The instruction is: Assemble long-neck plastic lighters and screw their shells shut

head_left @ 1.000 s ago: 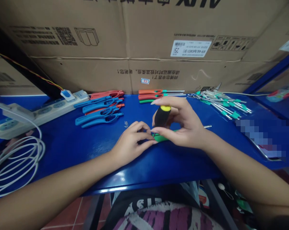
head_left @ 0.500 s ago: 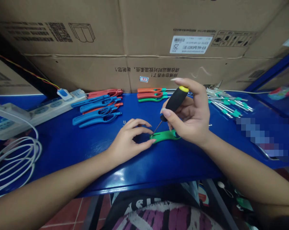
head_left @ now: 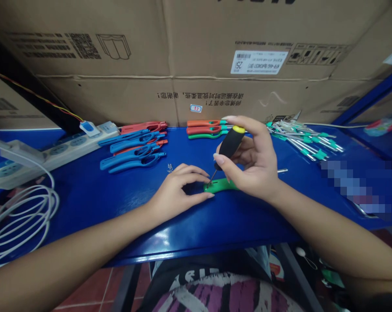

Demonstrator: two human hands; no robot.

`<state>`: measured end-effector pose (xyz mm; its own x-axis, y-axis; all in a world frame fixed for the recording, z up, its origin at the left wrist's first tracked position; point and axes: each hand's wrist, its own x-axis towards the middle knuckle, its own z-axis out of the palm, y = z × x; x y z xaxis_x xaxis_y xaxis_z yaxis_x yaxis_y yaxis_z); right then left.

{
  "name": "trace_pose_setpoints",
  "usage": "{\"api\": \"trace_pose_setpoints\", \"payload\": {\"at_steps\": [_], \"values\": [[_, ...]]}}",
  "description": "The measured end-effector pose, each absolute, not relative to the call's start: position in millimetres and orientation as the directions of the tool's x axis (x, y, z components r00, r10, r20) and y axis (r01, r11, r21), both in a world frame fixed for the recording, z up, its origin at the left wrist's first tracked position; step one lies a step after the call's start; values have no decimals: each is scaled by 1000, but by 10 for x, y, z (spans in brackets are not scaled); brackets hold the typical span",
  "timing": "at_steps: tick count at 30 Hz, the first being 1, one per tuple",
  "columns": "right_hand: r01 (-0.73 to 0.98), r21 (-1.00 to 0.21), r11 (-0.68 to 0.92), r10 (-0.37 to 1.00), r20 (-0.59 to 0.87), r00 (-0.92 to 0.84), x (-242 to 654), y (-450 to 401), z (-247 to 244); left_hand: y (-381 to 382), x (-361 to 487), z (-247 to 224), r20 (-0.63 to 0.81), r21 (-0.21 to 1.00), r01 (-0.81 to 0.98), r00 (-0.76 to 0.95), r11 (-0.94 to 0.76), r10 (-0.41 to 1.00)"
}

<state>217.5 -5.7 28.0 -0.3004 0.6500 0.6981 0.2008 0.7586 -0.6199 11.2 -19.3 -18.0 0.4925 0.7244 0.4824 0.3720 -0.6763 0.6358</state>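
A green lighter handle (head_left: 220, 185) lies flat on the blue tabletop, its metal tube showing beyond my right hand. My left hand (head_left: 179, 187) brackets the handle's left end, thumb on the near side and fingers on the far side. In my right hand (head_left: 257, 160) is a screwdriver (head_left: 230, 145) with a black grip and yellow cap. It leans with its tip down at the left end of the handle. A screw under the tip is too small to make out. Several small screws (head_left: 170, 167) lie beyond my left hand.
Blue and red lighter shells (head_left: 134, 149) are stacked at the left. Orange, red and green lighters (head_left: 204, 129) lie at the back. Metal tubes with green pieces (head_left: 308, 138) are heaped at the right. A power strip (head_left: 59, 149), coiled white cable (head_left: 20, 221) and cardboard box (head_left: 118, 95) border the table.
My right hand and the screwdriver have shifted slightly left and down. My left thumb and fingertips have spread a little from the screwdriver tip to the sides of the green handle.
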Motion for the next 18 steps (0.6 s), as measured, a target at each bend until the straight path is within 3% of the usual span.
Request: {"api": "trace_pose_setpoints", "payload": {"at_steps": [6,18], "values": [[256,-609,751,660,681,-317,2186,-13,254,-195,102,-199,381,607,445,564,-658,733],[229,-589,775,630,694,-348,2187,22,172,-190,110,-211,359,591,461,585,-662,728]]}}
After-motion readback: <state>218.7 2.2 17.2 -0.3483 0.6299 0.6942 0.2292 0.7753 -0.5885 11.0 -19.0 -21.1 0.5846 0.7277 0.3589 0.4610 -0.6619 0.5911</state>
